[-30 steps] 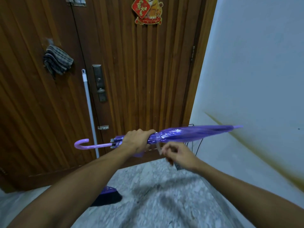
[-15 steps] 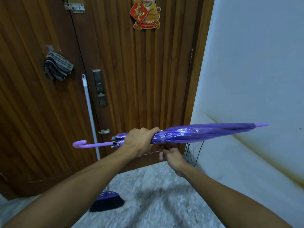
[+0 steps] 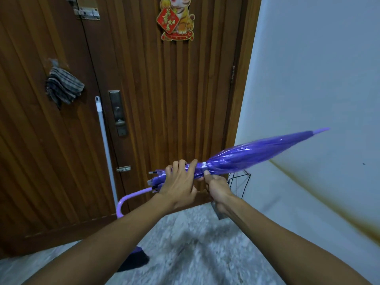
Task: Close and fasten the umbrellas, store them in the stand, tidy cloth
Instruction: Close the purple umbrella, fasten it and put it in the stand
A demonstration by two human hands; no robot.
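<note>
A closed purple umbrella (image 3: 253,154) lies across the middle of the view, tip up to the right, curved handle (image 3: 125,201) down to the left. My left hand (image 3: 178,185) grips its folded canopy near the ribs' ends. My right hand (image 3: 216,187) is under the umbrella with the thumb pressed on the white strap around the canopy. A black wire stand (image 3: 239,182) sits on the floor in the corner behind my right hand, mostly hidden. A striped grey cloth (image 3: 63,87) hangs on the wooden door at the left.
A broom with a white pole (image 3: 104,140) and dark purple bristles (image 3: 136,260) leans against the wooden door (image 3: 164,99). A white wall (image 3: 318,79) stands on the right. The floor is grey marbled stone (image 3: 195,254).
The umbrella has tilted, tip higher and handle lower. My right hand moved up from below and now holds the umbrella at the strap.
</note>
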